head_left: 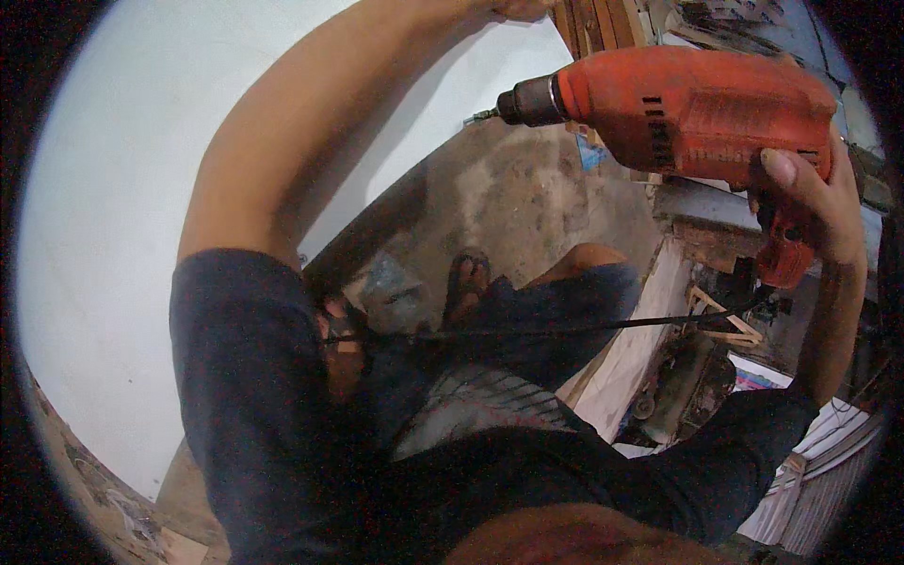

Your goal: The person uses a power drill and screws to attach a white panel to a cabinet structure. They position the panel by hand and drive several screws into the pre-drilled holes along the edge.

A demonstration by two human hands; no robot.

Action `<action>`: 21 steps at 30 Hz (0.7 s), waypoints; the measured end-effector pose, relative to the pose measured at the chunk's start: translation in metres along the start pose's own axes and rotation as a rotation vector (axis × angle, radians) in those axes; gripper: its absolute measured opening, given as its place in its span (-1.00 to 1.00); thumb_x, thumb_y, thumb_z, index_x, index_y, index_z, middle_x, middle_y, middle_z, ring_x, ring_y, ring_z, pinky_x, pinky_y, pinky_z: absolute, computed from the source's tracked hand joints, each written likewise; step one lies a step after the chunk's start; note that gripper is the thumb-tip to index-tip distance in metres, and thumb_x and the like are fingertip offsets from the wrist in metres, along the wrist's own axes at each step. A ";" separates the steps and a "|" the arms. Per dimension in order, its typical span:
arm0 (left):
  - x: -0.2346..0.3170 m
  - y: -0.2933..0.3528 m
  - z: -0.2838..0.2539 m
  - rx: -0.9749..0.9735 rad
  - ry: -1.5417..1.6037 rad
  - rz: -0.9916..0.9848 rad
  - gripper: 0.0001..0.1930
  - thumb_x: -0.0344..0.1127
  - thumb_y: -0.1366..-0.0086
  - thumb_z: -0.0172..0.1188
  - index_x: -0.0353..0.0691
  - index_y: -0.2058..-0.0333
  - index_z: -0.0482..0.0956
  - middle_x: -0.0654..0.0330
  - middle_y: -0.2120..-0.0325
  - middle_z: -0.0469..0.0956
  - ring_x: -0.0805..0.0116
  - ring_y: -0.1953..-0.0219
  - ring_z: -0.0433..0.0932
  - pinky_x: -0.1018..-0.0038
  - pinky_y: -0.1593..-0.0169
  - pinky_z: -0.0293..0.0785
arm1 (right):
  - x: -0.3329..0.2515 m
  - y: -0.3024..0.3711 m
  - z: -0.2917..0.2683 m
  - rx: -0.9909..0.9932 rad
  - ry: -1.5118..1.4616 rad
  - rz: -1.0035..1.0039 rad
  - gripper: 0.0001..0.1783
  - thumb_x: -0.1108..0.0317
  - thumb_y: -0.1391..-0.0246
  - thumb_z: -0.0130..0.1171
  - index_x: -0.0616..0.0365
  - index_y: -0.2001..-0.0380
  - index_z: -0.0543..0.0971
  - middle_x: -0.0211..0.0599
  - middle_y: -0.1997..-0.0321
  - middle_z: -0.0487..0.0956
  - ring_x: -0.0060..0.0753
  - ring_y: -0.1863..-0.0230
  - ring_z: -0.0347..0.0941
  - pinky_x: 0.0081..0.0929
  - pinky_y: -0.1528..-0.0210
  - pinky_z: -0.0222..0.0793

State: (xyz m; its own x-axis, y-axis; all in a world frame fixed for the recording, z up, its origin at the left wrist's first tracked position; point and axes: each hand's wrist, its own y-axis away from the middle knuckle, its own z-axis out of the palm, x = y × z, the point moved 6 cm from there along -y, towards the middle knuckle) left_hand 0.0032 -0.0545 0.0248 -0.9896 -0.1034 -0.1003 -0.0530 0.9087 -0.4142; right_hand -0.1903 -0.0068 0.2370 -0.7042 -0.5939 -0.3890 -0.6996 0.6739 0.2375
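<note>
In my right hand (821,202) is a worn orange-red power drill (692,108), its grip wrapped by my fingers and my thumb against the body. The drill points left, with a short bit (480,118) in its dark chuck (532,101). The bit tip appears by the edge of a large white panel (104,254); whether it touches cannot be told. My left arm stretches over the panel to the top edge, where only part of my left hand (521,8) shows and its fingers are mostly cut off. A black cord (565,328) runs from the drill's grip across my lap.
Wooden strips (598,24) stand at the far top. A pale plank (629,348) lies right of my legs, beside a dark, dirty machine part (680,391) and a small wooden frame (725,315). A clear plastic bag (391,282) rests on the stained floor (527,188).
</note>
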 end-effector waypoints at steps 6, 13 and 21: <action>0.015 -0.001 -0.005 -0.174 0.198 0.017 -0.67 -0.29 -0.14 -0.04 -0.41 0.28 0.60 -0.20 0.21 0.55 -0.07 0.07 0.52 0.09 -0.03 0.42 | -0.011 -0.004 -0.001 -0.094 0.083 0.008 -0.34 0.07 0.16 0.39 0.17 0.04 0.40 -0.32 0.39 0.56 -0.54 0.56 0.47 -0.62 0.57 0.38; 0.003 0.006 0.003 -0.193 0.167 0.019 -0.69 -0.30 -0.14 -0.05 -0.37 0.31 0.61 -0.10 0.27 0.59 0.02 0.15 0.57 0.15 0.08 0.49 | -0.018 -0.004 0.019 -0.071 -0.031 -0.130 -0.36 0.21 0.14 0.39 0.20 -0.01 0.39 -0.31 0.21 0.56 -0.49 0.26 0.50 -0.51 0.20 0.43; 0.000 -0.001 -0.008 -0.120 0.222 -0.007 -0.71 -0.30 -0.16 -0.05 -0.34 0.34 0.61 -0.06 0.30 0.61 0.06 0.20 0.60 0.17 0.18 0.54 | -0.022 -0.002 0.001 -0.087 0.192 -0.046 -0.11 0.30 0.14 0.36 0.20 -0.24 0.14 -0.20 0.10 0.50 -0.40 0.23 0.50 -0.44 0.25 0.47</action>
State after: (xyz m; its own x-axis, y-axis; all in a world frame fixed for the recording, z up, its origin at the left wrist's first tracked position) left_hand 0.0020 -0.0523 0.0320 -0.9936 -0.0301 0.1093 -0.0621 0.9511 -0.3025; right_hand -0.1733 0.0050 0.2443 -0.6756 -0.7016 -0.2267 -0.7335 0.6085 0.3028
